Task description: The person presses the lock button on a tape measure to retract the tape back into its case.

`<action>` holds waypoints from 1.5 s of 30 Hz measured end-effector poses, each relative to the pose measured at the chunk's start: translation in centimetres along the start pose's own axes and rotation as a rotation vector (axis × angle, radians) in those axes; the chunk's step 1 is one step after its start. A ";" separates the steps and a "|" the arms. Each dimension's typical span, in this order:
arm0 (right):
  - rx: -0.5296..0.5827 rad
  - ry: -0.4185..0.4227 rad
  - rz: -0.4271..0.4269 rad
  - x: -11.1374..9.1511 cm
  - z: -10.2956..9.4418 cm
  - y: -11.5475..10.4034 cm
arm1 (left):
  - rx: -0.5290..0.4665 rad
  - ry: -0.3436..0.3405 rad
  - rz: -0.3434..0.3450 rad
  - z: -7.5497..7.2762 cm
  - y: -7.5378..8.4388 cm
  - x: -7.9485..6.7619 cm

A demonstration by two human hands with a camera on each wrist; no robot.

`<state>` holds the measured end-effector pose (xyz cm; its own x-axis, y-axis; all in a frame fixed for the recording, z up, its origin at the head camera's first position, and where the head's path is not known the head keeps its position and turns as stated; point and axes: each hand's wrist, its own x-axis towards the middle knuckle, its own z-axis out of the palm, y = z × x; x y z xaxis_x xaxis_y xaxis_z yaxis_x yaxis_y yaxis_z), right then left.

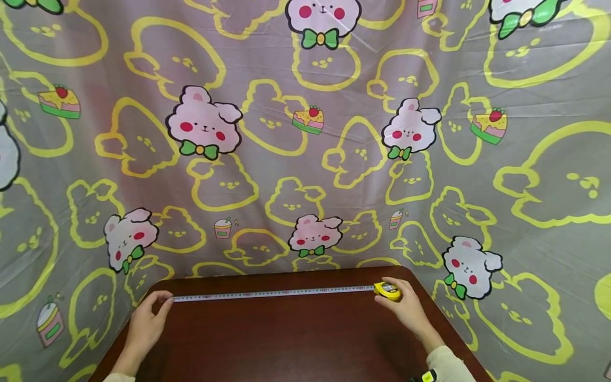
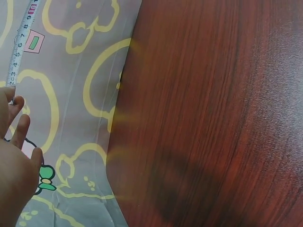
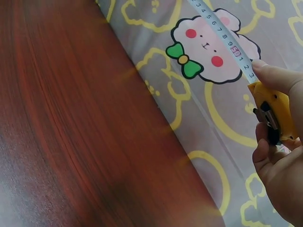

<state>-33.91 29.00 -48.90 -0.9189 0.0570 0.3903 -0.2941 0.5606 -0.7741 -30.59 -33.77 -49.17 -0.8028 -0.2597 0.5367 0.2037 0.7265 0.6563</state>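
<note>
A yellow tape measure (image 1: pixel 387 291) is gripped in my right hand (image 1: pixel 406 306), near the far right of the table. Its white blade (image 1: pixel 274 293) stretches out to the left, roughly level, across the far part of the tabletop in the head view. My left hand (image 1: pixel 147 321) pinches the blade's free end between thumb and fingers. In the left wrist view the left hand (image 2: pixel 19 156) holds the blade (image 2: pixel 21 45) near its lowest numbers. The right wrist view shows the right hand (image 3: pixel 284 175) around the yellow case (image 3: pixel 277 111), its thumb beside the blade's mouth.
The dark reddish-brown wooden table (image 1: pixel 277 339) has rounded far corners. Around it hangs a grey curtain (image 1: pixel 267 175) printed with yellow outlines and cartoon rabbits, close behind the table's far edge and along both sides. A dark strap with a yellow-green patch (image 1: pixel 428 376) circles the right sleeve.
</note>
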 end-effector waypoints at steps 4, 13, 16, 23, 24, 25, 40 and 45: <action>0.015 -0.004 0.009 -0.1 0.4 -0.1 | 0.003 0.008 -0.006 0.2 -0.1 -0.2; 0.034 -0.004 -0.005 0.0 1.4 -0.2 | 0.007 0.008 0.002 0.6 -0.3 -0.5; 0.035 -0.001 -0.011 0.0 1.7 -0.2 | 0.006 0.010 0.017 0.7 -0.2 -0.6; 0.038 -0.004 -0.001 0.0 2.2 -0.4 | -0.014 0.017 0.051 1.2 0.2 -0.7; 0.041 -0.005 0.001 0.0 2.3 -0.5 | -0.017 0.015 0.049 1.2 0.2 -0.7; 0.044 -0.007 0.003 0.0 2.3 -0.5 | -0.019 0.011 0.044 1.3 0.3 -0.7; 0.054 0.019 -0.022 -0.3 3.3 -1.2 | -0.035 -0.003 0.032 1.9 0.6 -0.8; 0.052 0.017 -0.014 -0.4 3.4 -1.1 | -0.038 0.012 0.040 2.2 0.6 -0.8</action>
<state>-34.11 25.55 -49.88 -0.9101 0.0634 0.4096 -0.3208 0.5179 -0.7930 -31.00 -31.70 -50.35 -0.7868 -0.2392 0.5689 0.2563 0.7119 0.6539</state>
